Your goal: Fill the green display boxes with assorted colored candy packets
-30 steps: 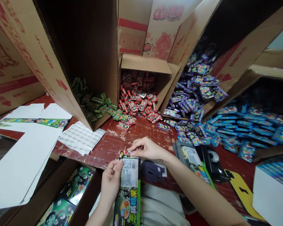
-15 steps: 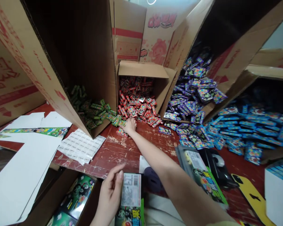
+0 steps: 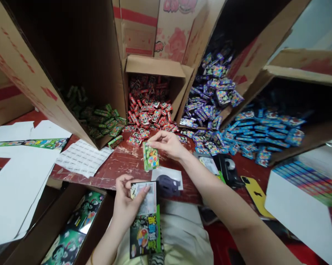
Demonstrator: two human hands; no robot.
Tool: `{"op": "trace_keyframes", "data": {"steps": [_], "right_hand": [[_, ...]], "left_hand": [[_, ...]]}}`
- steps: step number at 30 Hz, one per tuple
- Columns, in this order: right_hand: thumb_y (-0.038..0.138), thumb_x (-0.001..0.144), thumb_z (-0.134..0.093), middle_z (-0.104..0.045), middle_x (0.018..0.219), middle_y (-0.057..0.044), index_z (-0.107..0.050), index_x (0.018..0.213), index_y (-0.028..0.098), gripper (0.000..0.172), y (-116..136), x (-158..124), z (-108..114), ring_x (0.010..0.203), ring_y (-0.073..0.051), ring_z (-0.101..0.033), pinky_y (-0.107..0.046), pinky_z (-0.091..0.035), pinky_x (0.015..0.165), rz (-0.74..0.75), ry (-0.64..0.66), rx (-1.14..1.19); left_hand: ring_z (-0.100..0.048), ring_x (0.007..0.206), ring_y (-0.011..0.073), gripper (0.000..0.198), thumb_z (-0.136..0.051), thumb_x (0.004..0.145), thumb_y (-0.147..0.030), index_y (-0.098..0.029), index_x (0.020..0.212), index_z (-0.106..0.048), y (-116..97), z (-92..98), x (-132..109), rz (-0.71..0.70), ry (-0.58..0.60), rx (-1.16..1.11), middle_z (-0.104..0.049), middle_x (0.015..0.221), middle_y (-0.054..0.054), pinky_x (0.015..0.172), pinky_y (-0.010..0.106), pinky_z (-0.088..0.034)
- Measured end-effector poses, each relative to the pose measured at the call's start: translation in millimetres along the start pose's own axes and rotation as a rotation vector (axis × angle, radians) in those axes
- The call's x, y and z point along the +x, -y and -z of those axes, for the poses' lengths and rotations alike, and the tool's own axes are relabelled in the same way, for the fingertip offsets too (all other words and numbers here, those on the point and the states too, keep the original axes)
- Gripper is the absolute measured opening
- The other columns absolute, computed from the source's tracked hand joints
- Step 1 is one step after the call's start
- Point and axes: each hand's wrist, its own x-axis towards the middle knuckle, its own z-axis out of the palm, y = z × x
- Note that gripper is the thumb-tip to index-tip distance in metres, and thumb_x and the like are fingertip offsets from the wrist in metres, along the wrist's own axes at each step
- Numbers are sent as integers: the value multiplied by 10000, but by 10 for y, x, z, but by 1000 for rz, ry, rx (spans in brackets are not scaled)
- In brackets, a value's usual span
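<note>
My left hand [image 3: 129, 200] grips a black and green printed candy box [image 3: 145, 228] near my lap, thumb on its pale label side. My right hand [image 3: 167, 144] pinches a small green candy packet [image 3: 150, 157] by its top edge, a little above and to the right of the box. Behind it, red candy packets [image 3: 149, 116] spill out of a small carton. More green packets [image 3: 105, 119] lie at the mouth of the tall carton on the left. One green packet [image 3: 115, 142] rests alone on the red table.
Purple packets [image 3: 210, 97] and blue packets [image 3: 267, 127] pour from cartons at the right. A yellow phone [image 3: 256, 195] lies beside a black device [image 3: 228, 171]. White label sheets [image 3: 84, 157] are at left, above an open carton holding printed boxes [image 3: 85, 211]. A dark purple object [image 3: 168, 184] sits on white paper.
My right hand has come back from the piles toward me, now with a green packet in its fingers. My left hand has closed on the box. The whole view has shifted.
</note>
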Motion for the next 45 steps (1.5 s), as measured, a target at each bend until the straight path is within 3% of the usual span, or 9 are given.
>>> {"op": "trace_keyframes", "data": {"steps": [5, 7, 11, 14, 23, 29, 34, 39, 45], "right_hand": [[264, 759, -693, -645, 726, 4, -651, 692, 160, 130, 320, -161, -228, 711, -115, -609, -262, -498, 716, 21, 570, -273], [223, 730, -723, -651, 800, -4, -670, 732, 169, 77, 276, -233, -234, 792, -125, -609, -263, -488, 768, 82, 620, -354], [217, 723, -741, -639, 1071, -56, -681, 896, 180, 187, 50, -525, -165, 1017, -167, -589, -343, -450, 922, 109, 262, -362], [254, 764, -711, -627, 1113, -89, -695, 871, 167, 139, -117, -803, -176, 1050, -190, -588, -379, -445, 937, 52, 149, -269], [324, 754, -718, -634, 1016, -84, -638, 1008, 173, 306, -436, -1333, -478, 873, -157, -627, -275, -519, 746, -126, -143, 83], [284, 699, -765, -672, 957, -43, -548, 1017, 227, 390, -472, -1463, -657, 739, -127, -641, -245, -531, 653, -101, -433, 206], [222, 829, -615, -685, 956, -68, -660, 894, 208, 80, -495, -1459, -818, 889, -182, -648, -317, -529, 788, 58, -559, -42], [154, 839, -590, -716, 919, -57, -666, 972, 225, 170, -446, -1404, -870, 873, -176, -662, -350, -510, 852, 164, -680, -176], [287, 727, -728, -708, 772, -57, -700, 689, 185, 113, -432, -1273, -762, 736, -177, -661, -299, -533, 686, -42, -536, 81]], "left_hand": [[-679, 657, 175, 563, -789, 647, -273, -247, 998, -349, 20, -124, -72, -44, 87, 30, -663, 769, -14, 593, 259, -532], [-665, 630, 155, 557, -785, 649, -278, -242, 1001, -356, 32, -137, -73, -53, 69, 38, -633, 759, -30, 574, 237, -518], [-652, 603, 147, 577, -781, 658, -288, -248, 1036, -347, 36, -100, -74, -42, 38, 38, -621, 757, -37, 554, 232, -510], [-651, 622, 156, 553, -756, 692, -301, -253, 1062, -348, 21, -75, -86, -29, 88, 49, -644, 762, -21, 550, 238, -515], [-503, 471, 82, 388, -738, 708, -297, -240, 921, -418, 77, -21, -56, -56, 147, 141, -495, 593, -91, 445, 161, -410], [-653, 635, 145, 563, -707, 756, -289, -270, 1189, -348, 104, -33, -167, -119, 83, 109, -662, 830, -2, 569, 241, -525], [-627, 715, 150, 208, -615, 829, -312, -205, 992, -544, 125, -34, -132, -226, 160, 408, -623, 817, 19, 619, 240, -498], [-624, 906, 180, 128, -607, 829, -212, -215, 931, -531, 122, -40, -65, -470, 119, 306, -634, 937, 45, 812, 318, -492], [-606, 770, 162, 154, -654, 796, -332, -186, 844, -649, 7, -5, -2, -218, 168, 447, -652, 818, 36, 711, 272, -477]]}}
